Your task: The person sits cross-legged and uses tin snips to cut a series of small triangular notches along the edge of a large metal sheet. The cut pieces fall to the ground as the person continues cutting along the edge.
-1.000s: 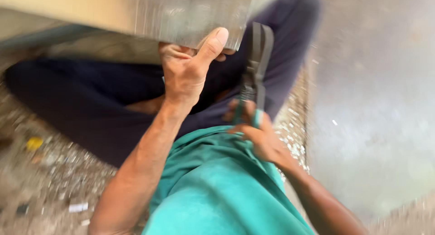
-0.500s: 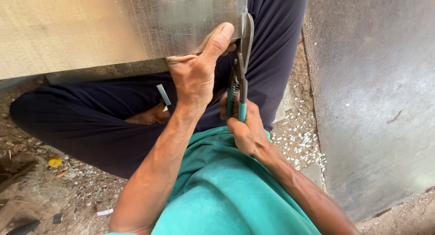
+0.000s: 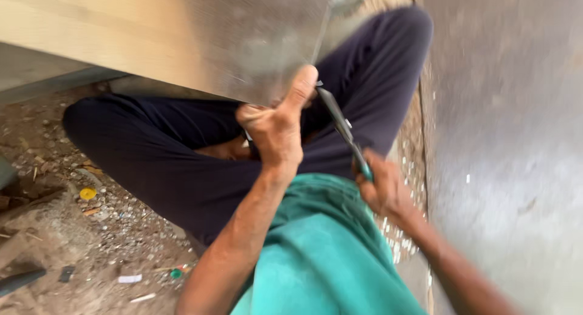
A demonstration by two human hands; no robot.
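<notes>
Snips (image 3: 341, 128) are biting into the near edge of a metal sheet (image 3: 200, 35) as I'm watching thru the head cam, the person sitting cross-legged on the ground w/ the sheet slanting over the lap. Left hand (image 3: 274, 130) is gripping the sheet's lower edge, fingers curled under it and thumb pressing up on the top face, just beside the blades. Right hand (image 3: 384, 187) is clenching the green-handled end of the snips, blades pointing up-left toward the sheet edge; whether the blades are parted or closed I'm not able to tell, the frame being blurred. Progress, as I'm judging it: a thin line is running up the sheet (image 3: 320, 29) from the blades toward the far edge, prob. a cut or a scribed mark, can't say which, so how much is done and how much is remaining is unclear; the sheet is looking whole on the left side. Ground (image 3: 73, 230) is lying bare and dusty, w/ small metal offcuts (image 3: 401, 239) scattered near the right knee, a yellow cap (image 3: 88, 193) and other bits of debris at left. Grey wall or slab (image 3: 504, 139) is rising close on the right.
</notes>
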